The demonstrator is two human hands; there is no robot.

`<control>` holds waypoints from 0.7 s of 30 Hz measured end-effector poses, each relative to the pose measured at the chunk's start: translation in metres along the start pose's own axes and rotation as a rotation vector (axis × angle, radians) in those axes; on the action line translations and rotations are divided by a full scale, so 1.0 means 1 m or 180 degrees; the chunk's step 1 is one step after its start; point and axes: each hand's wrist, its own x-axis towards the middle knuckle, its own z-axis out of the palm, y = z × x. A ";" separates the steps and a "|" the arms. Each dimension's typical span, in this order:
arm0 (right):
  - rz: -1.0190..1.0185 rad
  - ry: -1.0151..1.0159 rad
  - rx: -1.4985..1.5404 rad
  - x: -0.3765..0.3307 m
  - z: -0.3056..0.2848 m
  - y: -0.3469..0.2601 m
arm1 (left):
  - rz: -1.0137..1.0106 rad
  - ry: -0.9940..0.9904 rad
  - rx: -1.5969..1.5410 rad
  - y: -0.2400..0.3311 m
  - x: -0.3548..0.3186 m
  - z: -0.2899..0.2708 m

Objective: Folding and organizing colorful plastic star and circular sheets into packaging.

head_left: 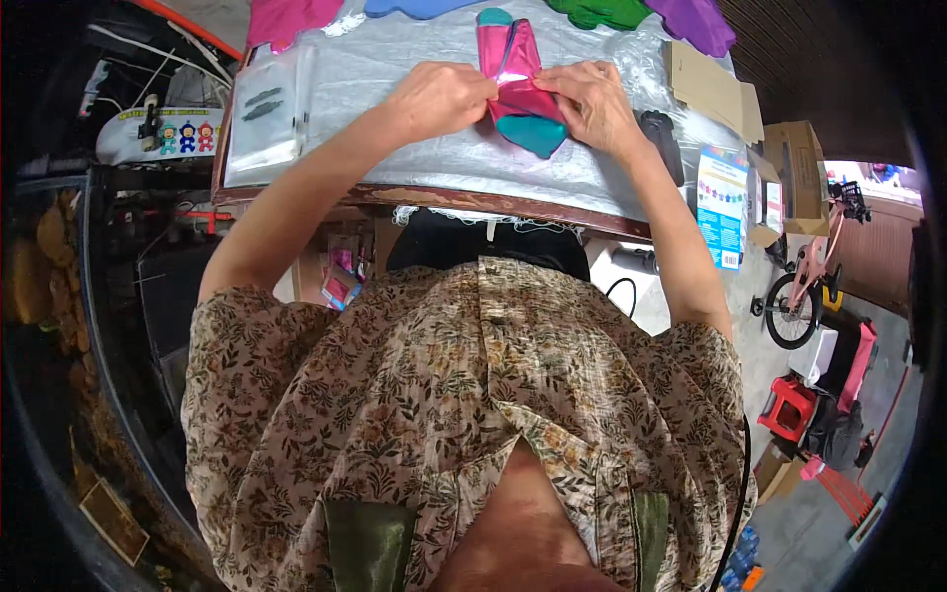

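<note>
A folded piece of shiny pink, foil-like sheet with teal ends (515,94) lies on the plastic-covered table (395,163), pointing away from me. My left hand (446,97) is closed, its fingertips pinching the left edge about halfway along. From the right, my right hand (590,101) grips the opposite edge between thumb and fingers. Between the hands the pink surface is creased and catches the light. A teal flap hangs toward me at its near end, and a smaller teal patch shows at the far end.
Clear plastic sleeves (266,113) lie at the table's left. Pink (291,22), blue, green (600,12) and purple (695,25) shiny pieces line the far edge. A cardboard piece (705,84), a dark object (659,138) and a printed blue card (722,207) are at right. A bicycle (799,296) stands beyond.
</note>
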 end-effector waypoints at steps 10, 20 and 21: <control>0.0662 0.0254 0.0604 -0.003 0.012 -0.017 | -0.0779 0.1067 -0.0686 0.017 -0.016 0.011; 0.1369 0.0707 0.1187 0.010 0.027 -0.019 | -0.2888 0.0841 -0.0861 0.026 0.004 0.021; 0.1346 0.0695 0.1190 0.011 0.030 -0.017 | -0.2937 0.0803 -0.0700 0.025 0.006 0.022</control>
